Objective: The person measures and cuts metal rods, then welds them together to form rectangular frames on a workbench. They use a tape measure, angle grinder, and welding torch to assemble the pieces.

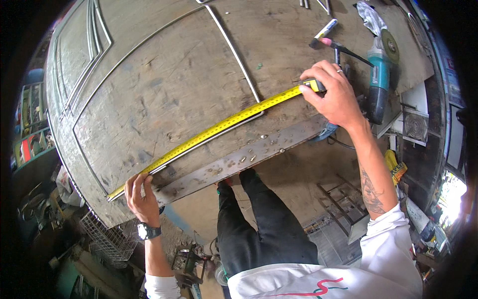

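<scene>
A yellow tape measure blade [219, 129] is drawn out along the near side of a bent metal rod frame [233, 50] lying on the worktable. My right hand [334, 94] is closed round the tape's black and yellow case [313, 85], just past the frame's right corner. With fingers bent over the blade near its far-left end, my left hand [141, 197] pinches it against the rod by the frame's left corner. The blade bows slightly between both hands. A watch [148, 230] is on my left wrist.
A teal angle grinder [379, 74] lies beyond my right hand, near a black welding torch [348, 51] and a white marker [326, 30]. More bent rods [92, 60] lie at far left. A spattered metal strip [239, 160] runs along the table's near edge. A wire basket [107, 238] stands below left.
</scene>
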### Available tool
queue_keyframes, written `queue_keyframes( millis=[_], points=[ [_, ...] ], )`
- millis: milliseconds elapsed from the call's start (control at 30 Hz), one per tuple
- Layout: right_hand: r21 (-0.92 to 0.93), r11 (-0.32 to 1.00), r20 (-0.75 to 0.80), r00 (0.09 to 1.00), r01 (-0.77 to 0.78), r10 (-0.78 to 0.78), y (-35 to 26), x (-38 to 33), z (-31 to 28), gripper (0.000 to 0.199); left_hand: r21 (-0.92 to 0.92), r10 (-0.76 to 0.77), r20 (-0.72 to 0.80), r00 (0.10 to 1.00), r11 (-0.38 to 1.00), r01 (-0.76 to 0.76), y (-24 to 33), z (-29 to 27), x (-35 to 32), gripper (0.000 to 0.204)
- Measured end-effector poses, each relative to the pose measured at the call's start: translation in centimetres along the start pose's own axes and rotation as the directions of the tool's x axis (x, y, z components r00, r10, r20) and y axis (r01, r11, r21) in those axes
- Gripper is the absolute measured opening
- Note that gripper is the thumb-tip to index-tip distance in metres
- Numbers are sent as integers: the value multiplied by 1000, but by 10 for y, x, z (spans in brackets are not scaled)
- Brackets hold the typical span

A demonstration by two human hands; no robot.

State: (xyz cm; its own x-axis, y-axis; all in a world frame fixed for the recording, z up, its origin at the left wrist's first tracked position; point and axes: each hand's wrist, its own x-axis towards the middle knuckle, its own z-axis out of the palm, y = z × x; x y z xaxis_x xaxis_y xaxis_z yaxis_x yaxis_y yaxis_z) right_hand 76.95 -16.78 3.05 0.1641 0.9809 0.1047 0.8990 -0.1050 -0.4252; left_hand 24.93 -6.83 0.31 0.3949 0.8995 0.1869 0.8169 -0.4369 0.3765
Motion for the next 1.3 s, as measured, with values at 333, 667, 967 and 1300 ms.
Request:
queue_keyframes(
  millis=[333,667,967,1300],
  points=[
    [-105,989,-42,993,106,-111,7,7,3,22,-40,35,-80,996,998,-38,-5,6,-1,18],
    [70,997,-66,997,38,-34,-13,36,8,23,-75,-8,-66,998,997,3,-6,2,-1,12],
    [150,959,-86,963,-242,257,-20,56,16,46,-239,53,-41,998,969,-61,-27,4,4,12],
    [-35,996,-42,996,-82,81,18,97,-3,42,-308,40,47,998,951,-24,-25,14,9,14]
  ],
)
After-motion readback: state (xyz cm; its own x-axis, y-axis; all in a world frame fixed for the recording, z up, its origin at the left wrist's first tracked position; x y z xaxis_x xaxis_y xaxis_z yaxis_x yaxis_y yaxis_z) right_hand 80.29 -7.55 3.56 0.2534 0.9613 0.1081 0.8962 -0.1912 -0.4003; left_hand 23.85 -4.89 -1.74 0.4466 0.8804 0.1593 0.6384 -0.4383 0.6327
